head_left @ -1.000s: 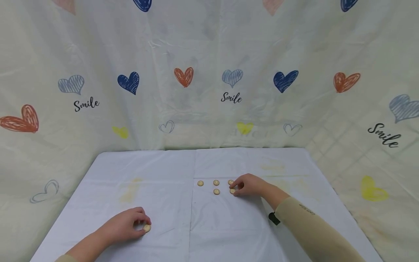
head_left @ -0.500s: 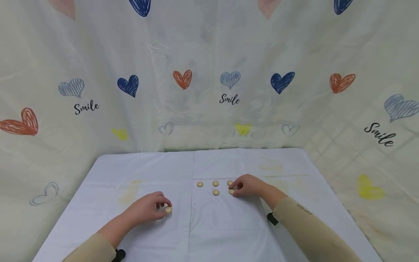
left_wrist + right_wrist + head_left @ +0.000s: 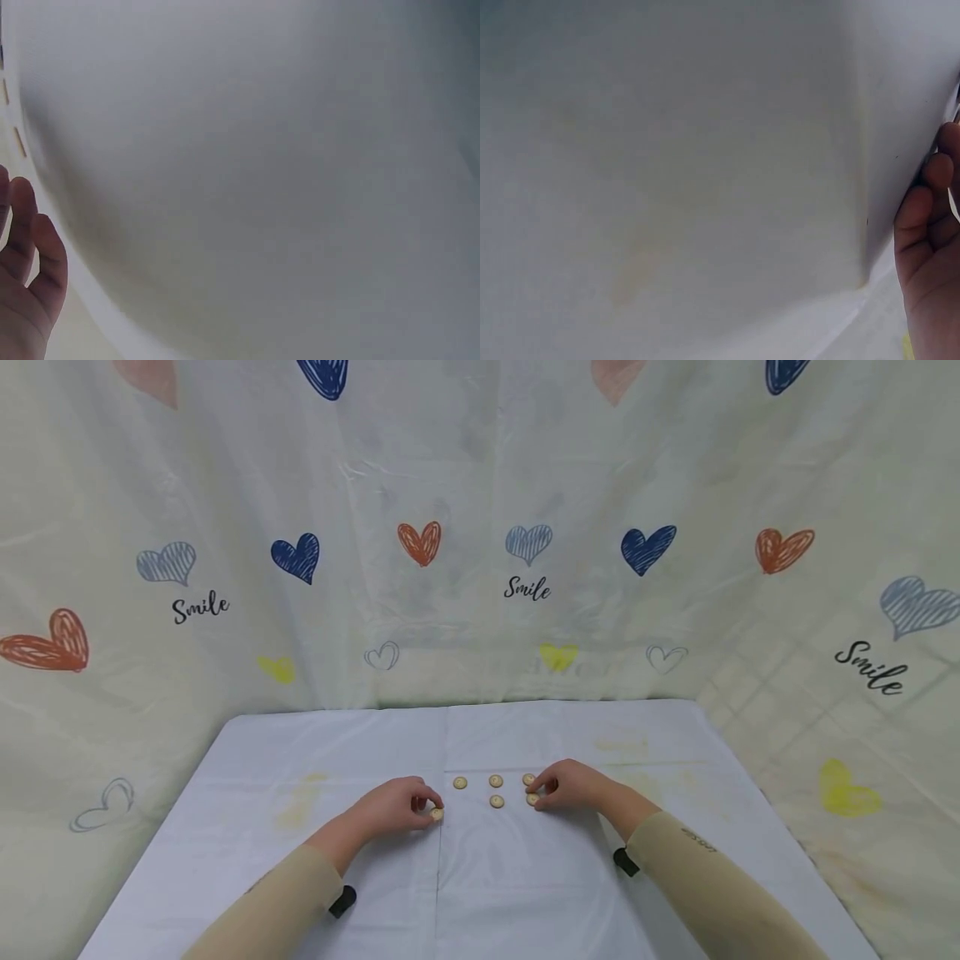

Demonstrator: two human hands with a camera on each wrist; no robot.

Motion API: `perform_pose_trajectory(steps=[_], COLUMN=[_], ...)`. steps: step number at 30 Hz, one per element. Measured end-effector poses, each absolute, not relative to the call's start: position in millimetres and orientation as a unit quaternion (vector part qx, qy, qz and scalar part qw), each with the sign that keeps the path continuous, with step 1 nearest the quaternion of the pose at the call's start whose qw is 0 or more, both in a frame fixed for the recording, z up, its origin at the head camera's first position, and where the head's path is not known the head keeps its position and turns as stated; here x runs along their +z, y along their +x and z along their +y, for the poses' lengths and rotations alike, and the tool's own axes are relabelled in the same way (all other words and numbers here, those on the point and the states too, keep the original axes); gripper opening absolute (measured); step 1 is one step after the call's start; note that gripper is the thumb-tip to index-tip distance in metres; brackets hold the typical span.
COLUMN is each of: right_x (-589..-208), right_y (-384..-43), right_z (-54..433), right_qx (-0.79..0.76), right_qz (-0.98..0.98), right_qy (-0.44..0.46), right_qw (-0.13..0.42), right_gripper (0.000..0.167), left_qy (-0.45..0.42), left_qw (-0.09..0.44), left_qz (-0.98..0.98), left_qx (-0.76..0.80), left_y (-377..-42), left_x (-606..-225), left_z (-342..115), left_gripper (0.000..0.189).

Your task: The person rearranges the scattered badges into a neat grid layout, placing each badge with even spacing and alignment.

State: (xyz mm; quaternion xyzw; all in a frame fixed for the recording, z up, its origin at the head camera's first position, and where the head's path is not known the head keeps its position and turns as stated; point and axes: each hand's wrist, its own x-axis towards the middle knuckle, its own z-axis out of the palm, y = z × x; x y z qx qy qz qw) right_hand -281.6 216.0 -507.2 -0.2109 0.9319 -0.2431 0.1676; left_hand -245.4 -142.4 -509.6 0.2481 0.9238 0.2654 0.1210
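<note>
In the head view my left hand (image 3: 393, 806) pinches a small round wooden button (image 3: 437, 814) between thumb and fingertips, low over the white cloth left of the other buttons. My right hand (image 3: 572, 785) has thumb and forefinger about another wooden button (image 3: 532, 799), at the right end of the near row. Its forefinger lies right by the far row's right button (image 3: 528, 778). Further along the far row lie a middle button (image 3: 496, 781) and a left button (image 3: 460, 782). One more near-row button (image 3: 497, 802) sits below the middle one. The wrist views show only parts of both hands.
A white cloth (image 3: 510, 893) with a crease down its middle and faint yellow stains covers the table. Behind and beside it hangs a pale curtain (image 3: 465, 610) printed with hearts and the word Smile. Dark wrist devices show under both sleeves.
My left hand has moved right and away from me, carrying its button from the near left to just beside the rows. The right hand has stayed at the same button.
</note>
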Motion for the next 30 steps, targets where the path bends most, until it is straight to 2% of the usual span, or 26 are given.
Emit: perform_pose_trajectory(steps=[13,30], right_x=[-506.2,-507.3], right_y=[-278.5,-279.3], right_z=[214.0,215.8], right_qx=[-0.252,-0.250], right_qz=[0.930,0.931], right_qy=[-0.204,-0.207], right_qw=[0.171,0.167], right_gripper=[0.021,0.021], left_qy=[0.257,0.244], left_qw=[0.146,0.154], left_qz=[0.922,0.921], left_qx=[0.249,0.261], left_y=[-273.7,-276.6], left_x=[-514.1,-514.1], left_z=[-110.3,-107.0], left_gripper=[0.011,0.017])
